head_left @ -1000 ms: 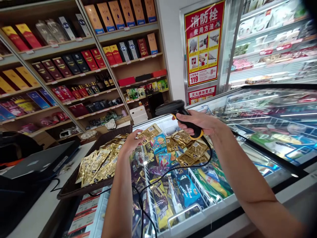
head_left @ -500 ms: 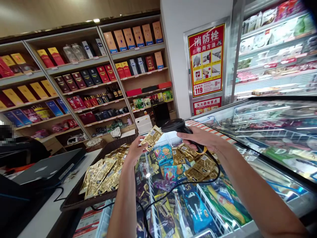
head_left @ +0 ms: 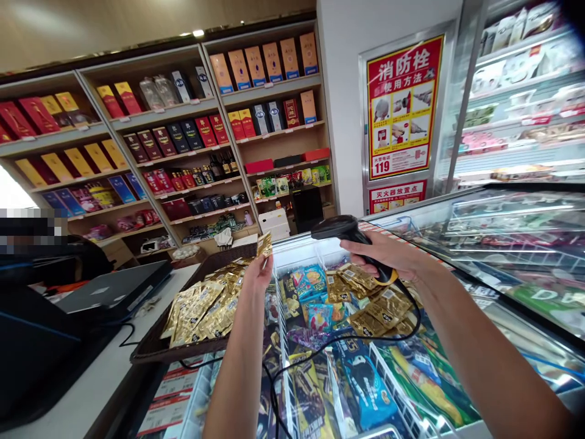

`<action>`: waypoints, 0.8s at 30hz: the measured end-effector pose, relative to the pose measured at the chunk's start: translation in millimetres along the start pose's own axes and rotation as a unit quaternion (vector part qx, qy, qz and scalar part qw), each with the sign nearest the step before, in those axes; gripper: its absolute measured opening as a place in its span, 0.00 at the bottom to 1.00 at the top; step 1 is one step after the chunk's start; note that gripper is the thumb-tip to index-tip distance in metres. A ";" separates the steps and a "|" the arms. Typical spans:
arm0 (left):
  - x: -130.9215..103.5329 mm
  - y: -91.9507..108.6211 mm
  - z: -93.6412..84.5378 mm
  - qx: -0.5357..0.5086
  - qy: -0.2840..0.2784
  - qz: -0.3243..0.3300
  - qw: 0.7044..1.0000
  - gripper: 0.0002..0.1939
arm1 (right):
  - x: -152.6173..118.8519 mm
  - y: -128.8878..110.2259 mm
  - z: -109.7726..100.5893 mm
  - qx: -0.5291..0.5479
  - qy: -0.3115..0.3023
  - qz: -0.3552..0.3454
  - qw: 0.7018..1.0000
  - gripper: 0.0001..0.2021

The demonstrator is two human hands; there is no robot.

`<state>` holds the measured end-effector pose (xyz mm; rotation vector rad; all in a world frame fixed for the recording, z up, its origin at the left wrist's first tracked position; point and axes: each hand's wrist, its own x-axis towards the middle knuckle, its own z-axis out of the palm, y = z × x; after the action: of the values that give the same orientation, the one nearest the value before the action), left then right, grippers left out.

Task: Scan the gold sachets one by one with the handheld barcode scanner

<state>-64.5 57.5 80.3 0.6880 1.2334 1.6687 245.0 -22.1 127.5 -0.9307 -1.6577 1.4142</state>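
Observation:
My left hand (head_left: 259, 271) pinches a small gold packet (head_left: 264, 244), held upright above the right edge of a dark woven basket (head_left: 148, 353). Many gold packets (head_left: 201, 311) lie heaped in that basket. My right hand (head_left: 384, 253) is wrapped round the handle of a black barcode scanner (head_left: 338, 228), whose head points left toward the packet, with a gap between them. Below the scanner, more gold packets (head_left: 384, 311) rest on the glass top of a freezer. The scanner's black cable (head_left: 338, 339) loops across the glass.
Ice cream packs (head_left: 365, 384) and white wire dividers show in the freezer. At the left are a white counter (head_left: 105, 360), a dark flat device (head_left: 119, 286) and part of a person (head_left: 77, 253). Shelves of boxes (head_left: 183, 134) and a red fire-hydrant sign (head_left: 404, 110) stand behind.
My left hand has moved away from the scanner, and its packet is now turned nearly edge-on. The view has shifted left. My right hand still grips the scanner.

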 end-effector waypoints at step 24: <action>-101.0 -127.9 65.0 0.527 -0.450 0.179 0.699 0.26 | -14.6 -20.6 -13.0 -0.002 0.011 -0.022 1.000 0.25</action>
<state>76.6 3.3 -8.9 2.2328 1.2083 0.4459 262.1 -31.9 147.9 -0.9026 -1.6564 1.3665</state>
